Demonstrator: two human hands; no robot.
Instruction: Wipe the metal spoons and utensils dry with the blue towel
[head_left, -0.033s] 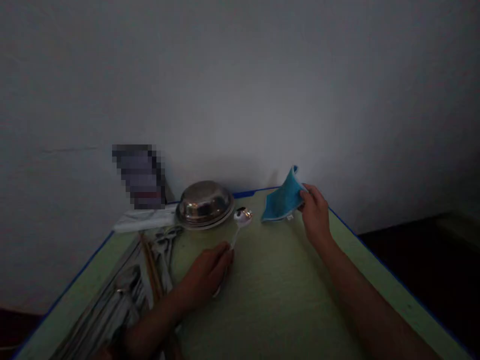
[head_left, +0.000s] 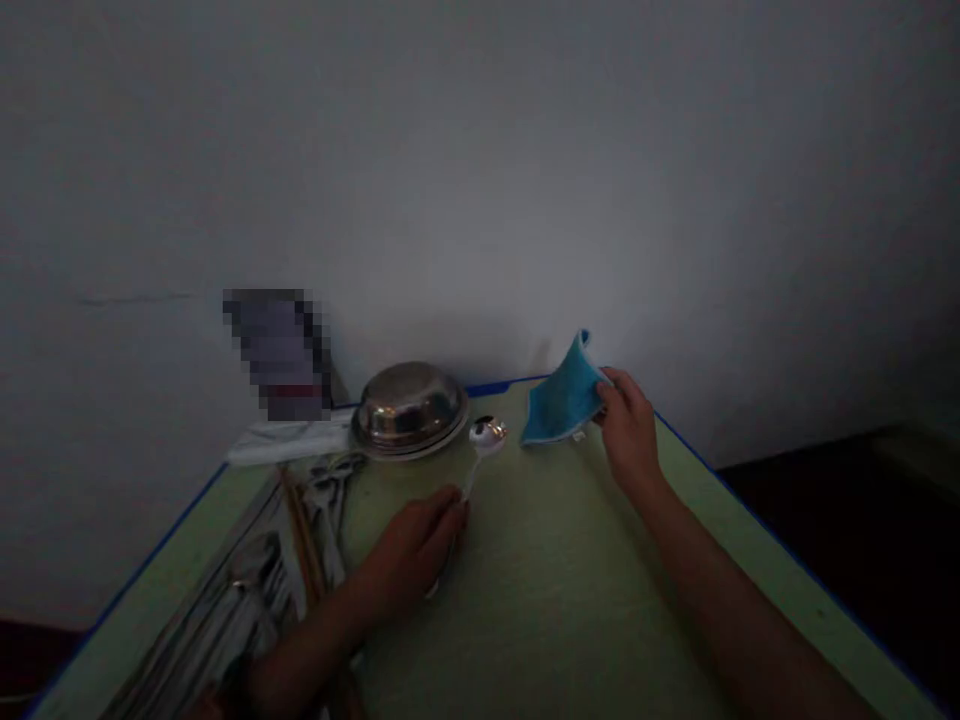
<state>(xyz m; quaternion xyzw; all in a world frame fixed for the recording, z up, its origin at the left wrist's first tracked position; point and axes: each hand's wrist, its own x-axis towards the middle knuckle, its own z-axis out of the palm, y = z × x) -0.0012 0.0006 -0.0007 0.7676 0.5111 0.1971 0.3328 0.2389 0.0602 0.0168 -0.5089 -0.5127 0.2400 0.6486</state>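
Observation:
My left hand (head_left: 416, 545) is closed around the handle of a metal spoon (head_left: 486, 437). The spoon's bowl is raised just above the green table (head_left: 555, 590), near the upturned bowl. My right hand (head_left: 628, 432) pinches a blue cloth (head_left: 562, 400) by its right edge and holds it up off the table at the far side. The cloth hangs a little to the right of the spoon's bowl, without touching it.
An upturned steel bowl (head_left: 409, 408) rests on plates near the wall. Several pieces of cutlery and chopsticks (head_left: 255, 580) lie at the left. A white folded cloth (head_left: 289, 440) lies at the back left. The table's blue-taped right edge (head_left: 787, 560) drops off to a dark floor.
My right hand and the blue cloth have shifted very slightly to the left. Nothing else has moved.

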